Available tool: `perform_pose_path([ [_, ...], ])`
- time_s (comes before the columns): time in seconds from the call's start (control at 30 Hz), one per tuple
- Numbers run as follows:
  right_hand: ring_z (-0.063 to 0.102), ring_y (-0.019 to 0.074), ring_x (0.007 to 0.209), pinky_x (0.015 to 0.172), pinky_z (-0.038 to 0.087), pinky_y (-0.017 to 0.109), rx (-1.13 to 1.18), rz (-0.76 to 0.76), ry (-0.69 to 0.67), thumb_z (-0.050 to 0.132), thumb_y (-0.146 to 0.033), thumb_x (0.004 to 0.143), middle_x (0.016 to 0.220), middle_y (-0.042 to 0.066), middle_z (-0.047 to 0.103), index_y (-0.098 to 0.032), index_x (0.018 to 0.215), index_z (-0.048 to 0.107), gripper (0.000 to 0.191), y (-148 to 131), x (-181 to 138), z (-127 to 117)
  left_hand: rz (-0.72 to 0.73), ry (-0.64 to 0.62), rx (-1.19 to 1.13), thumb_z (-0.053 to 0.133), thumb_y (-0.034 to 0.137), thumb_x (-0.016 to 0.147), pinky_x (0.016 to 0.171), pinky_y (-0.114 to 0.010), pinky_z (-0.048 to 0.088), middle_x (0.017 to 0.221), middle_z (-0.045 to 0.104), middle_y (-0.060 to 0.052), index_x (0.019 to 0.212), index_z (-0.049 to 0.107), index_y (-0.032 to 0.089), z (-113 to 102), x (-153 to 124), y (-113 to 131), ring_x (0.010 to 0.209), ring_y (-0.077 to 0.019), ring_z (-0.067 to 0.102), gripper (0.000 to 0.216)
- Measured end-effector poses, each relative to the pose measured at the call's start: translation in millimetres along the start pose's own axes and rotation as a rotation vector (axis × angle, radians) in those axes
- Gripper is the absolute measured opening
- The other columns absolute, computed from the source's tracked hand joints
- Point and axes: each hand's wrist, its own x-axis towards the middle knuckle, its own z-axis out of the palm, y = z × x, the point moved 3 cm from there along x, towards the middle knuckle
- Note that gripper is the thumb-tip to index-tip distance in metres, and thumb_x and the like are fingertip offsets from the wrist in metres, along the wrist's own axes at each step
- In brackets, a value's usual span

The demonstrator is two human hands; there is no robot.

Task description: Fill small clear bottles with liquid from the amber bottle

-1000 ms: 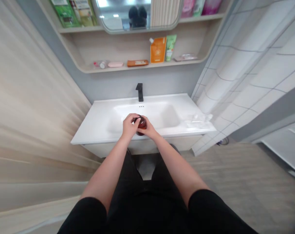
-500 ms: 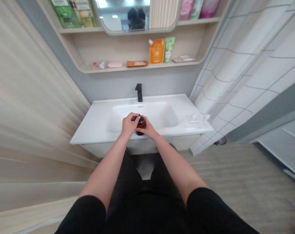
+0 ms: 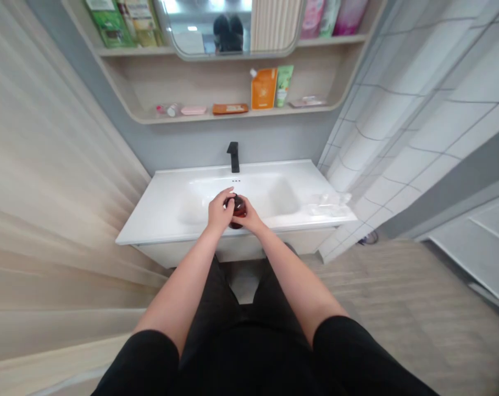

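Note:
A dark reddish-brown bottle (image 3: 238,205) is held between my two hands over the front rim of the white sink (image 3: 150,220). My right hand (image 3: 250,216) is closed around the bottle's body from the right. My left hand (image 3: 220,211) grips its upper part from the left, thumb and fingers around the dark top, with one finger stretched away from it. Fingers cover much of the bottle, and no label can be made out. Behind the basin stands a black faucet (image 3: 233,157).
Crumpled clear plastic (image 3: 330,203) lies on the counter's right end. Above, a wall shelf (image 3: 150,118) holds an orange pouch (image 3: 264,89), a green tube (image 3: 284,86), a flat orange packet (image 3: 230,109) and a pink bar (image 3: 194,110). A pale curtain (image 3: 47,192) hangs at left.
The view has shifted slightly. One finger of my left hand has lifted and straightened off the bottle's top. Both hands still hold the bottle at nearly the same place.

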Motion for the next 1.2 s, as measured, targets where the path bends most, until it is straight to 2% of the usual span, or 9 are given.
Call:
perform_pose_path([
  [0.13, 0.063, 0.0394, 0.151, 0.136, 0.046, 0.058, 0.014, -0.006, -0.002, 0.105, -0.06, 0.066, 0.162, 0.016, 0.065, -0.025, 0.163, 0.055, 0.114, -1, 0, 1, -0.032, -0.02, -0.009, 0.06, 0.018, 0.106, 0.109, -0.043, 0.067, 0.126, 0.085, -0.008, 0.112, 0.08, 0.024, -4, -1, -4, 0.121, -0.0237, 0.082, 0.022],
  [0.3, 0.065, 0.0392, 0.148, 0.135, 0.047, 0.06, 0.016, -0.001, -0.001, 0.106, -0.064, 0.064, 0.159, 0.015, 0.068, -0.027, 0.161, 0.057, 0.115, -5, -1, 2, -0.035, 0.023, 0.076, 0.081, 0.025, 0.093, 0.094, -0.039, 0.069, 0.106, 0.08, -0.007, 0.097, 0.08, 0.024, -4, 6, 3, 0.106, -0.0252, 0.079, 0.004],
  [0.4, 0.068, 0.0381, 0.144, 0.133, 0.049, 0.061, 0.011, 0.015, -0.01, 0.105, -0.063, 0.065, 0.157, 0.014, 0.07, -0.027, 0.162, 0.056, 0.114, -6, 0, 1, -0.08, 0.023, 0.095, 0.087, 0.029, 0.09, 0.097, -0.043, 0.069, 0.1, 0.08, -0.005, 0.095, 0.079, 0.025, -4, 9, 5, 0.099, -0.0256, 0.079, 0.011],
  [0.47, 0.068, 0.0385, 0.145, 0.133, 0.05, 0.062, 0.009, 0.023, -0.012, 0.105, -0.062, 0.064, 0.158, 0.014, 0.069, -0.027, 0.162, 0.056, 0.115, -6, 0, 1, -0.088, -0.037, 0.061, 0.08, 0.028, 0.095, 0.105, -0.046, 0.067, 0.107, 0.084, -0.006, 0.103, 0.08, 0.026, -4, 10, 3, 0.103, -0.0261, 0.081, 0.009],
  [0.57, 0.064, 0.04, 0.149, 0.135, 0.047, 0.062, 0.014, 0.017, -0.021, 0.105, -0.06, 0.063, 0.161, 0.015, 0.067, -0.026, 0.162, 0.056, 0.116, -7, 1, 0, -0.061, -0.154, -0.076, 0.064, 0.02, 0.099, 0.119, -0.05, 0.063, 0.129, 0.085, -0.007, 0.127, 0.079, 0.027, -6, 10, 0, 0.122, -0.0265, 0.081, 0.033],
  [0.7, 0.062, 0.0404, 0.153, 0.137, 0.044, 0.062, 0.028, 0.014, -0.016, 0.105, -0.06, 0.063, 0.164, 0.015, 0.064, -0.027, 0.162, 0.056, 0.115, -10, 0, 1, -0.059, -0.163, -0.054, 0.072, 0.024, 0.094, 0.119, -0.052, 0.064, 0.142, 0.08, -0.01, 0.136, 0.076, 0.027, -11, 12, -6, 0.123, -0.0286, 0.081, 0.042],
  [0.87, 0.063, 0.0415, 0.152, 0.138, 0.042, 0.064, 0.022, 0.033, -0.028, 0.105, -0.061, 0.062, 0.162, 0.017, 0.065, -0.024, 0.163, 0.054, 0.119, -12, -1, 0, -0.081, -0.205, -0.173, 0.061, 0.019, 0.094, 0.117, -0.05, 0.064, 0.147, 0.077, -0.01, 0.139, 0.071, 0.026, -12, 15, -9, 0.124, -0.026, 0.081, 0.047],
  [1.0, 0.062, 0.041, 0.153, 0.138, 0.042, 0.061, 0.013, 0.01, -0.023, 0.105, -0.062, 0.063, 0.164, 0.017, 0.064, -0.024, 0.163, 0.055, 0.118, -12, -1, 0, -0.142, -0.167, -0.128, 0.076, 0.023, 0.091, 0.101, -0.043, 0.069, 0.136, 0.078, -0.011, 0.144, 0.067, 0.027, -12, 17, -8, 0.116, -0.0258, 0.081, 0.054],
  [1.2, 0.063, 0.041, 0.152, 0.137, 0.044, 0.061, 0.013, 0.026, -0.032, 0.105, -0.062, 0.063, 0.165, 0.016, 0.064, -0.026, 0.162, 0.056, 0.117, -14, -2, 0, -0.134, -0.144, -0.08, 0.079, 0.024, 0.091, 0.099, -0.039, 0.069, 0.126, 0.079, -0.008, 0.147, 0.067, 0.027, -10, 16, -6, 0.109, -0.0227, 0.082, 0.057],
])
